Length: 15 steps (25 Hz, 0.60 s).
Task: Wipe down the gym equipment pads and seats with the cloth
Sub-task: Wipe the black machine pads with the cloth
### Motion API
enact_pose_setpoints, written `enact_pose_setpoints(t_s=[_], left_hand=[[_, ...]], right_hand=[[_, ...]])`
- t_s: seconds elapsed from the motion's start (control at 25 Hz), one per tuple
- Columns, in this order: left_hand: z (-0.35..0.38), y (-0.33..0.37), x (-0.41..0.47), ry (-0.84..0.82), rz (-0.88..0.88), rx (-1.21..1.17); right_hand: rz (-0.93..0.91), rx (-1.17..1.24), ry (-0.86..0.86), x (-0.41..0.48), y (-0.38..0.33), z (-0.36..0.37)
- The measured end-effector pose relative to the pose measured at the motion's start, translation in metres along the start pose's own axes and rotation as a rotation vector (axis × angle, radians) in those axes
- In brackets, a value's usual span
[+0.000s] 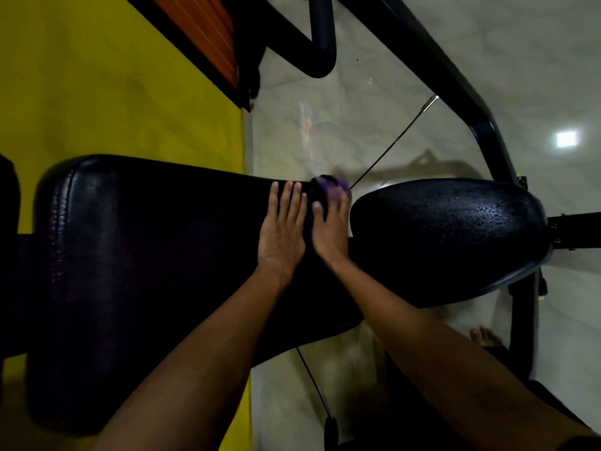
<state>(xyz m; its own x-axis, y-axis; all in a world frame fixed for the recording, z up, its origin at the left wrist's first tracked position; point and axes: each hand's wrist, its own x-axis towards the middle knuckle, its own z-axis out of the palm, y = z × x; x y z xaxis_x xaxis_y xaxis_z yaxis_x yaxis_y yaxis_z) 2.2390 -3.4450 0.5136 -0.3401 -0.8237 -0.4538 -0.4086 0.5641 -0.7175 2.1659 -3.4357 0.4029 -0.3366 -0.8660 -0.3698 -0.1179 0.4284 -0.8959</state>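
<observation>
Atop black pad (146, 255), right hand (330, 229) grips cloth (333, 187) bunched at fingertips (345, 197)

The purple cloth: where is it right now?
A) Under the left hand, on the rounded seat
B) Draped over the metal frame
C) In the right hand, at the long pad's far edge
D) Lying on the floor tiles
C: the right hand holds the bunched purple cloth against the far edge of the long black pad, while the left hand lies flat on the pad beside it.
</observation>
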Motion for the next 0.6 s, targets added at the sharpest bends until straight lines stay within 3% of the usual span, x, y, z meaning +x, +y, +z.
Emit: enact_pose_setpoints(t_s=[0.12,0.32,0.48,0.6], left_hand=[[0.000,0.001,0.000,0.015,-0.006,-0.014],[0.002,0.003,0.001,0.003,-0.012,0.013],[0.004,0.005,0.004,0.021,-0.006,0.007],[0.003,0.006,0.004,0.007,-0.002,0.030]], right_hand=[[-0.132,-0.113,-0.031,-0.001,0.020,-0.001],[0.221,-0.035,-0.017,0.058,0.009,-0.016],[-0.215,-0.281,-0.096,0.053,-0.026,-0.011],[-0.252,-0.386,-0.165,0.073,-0.020,-0.015]])
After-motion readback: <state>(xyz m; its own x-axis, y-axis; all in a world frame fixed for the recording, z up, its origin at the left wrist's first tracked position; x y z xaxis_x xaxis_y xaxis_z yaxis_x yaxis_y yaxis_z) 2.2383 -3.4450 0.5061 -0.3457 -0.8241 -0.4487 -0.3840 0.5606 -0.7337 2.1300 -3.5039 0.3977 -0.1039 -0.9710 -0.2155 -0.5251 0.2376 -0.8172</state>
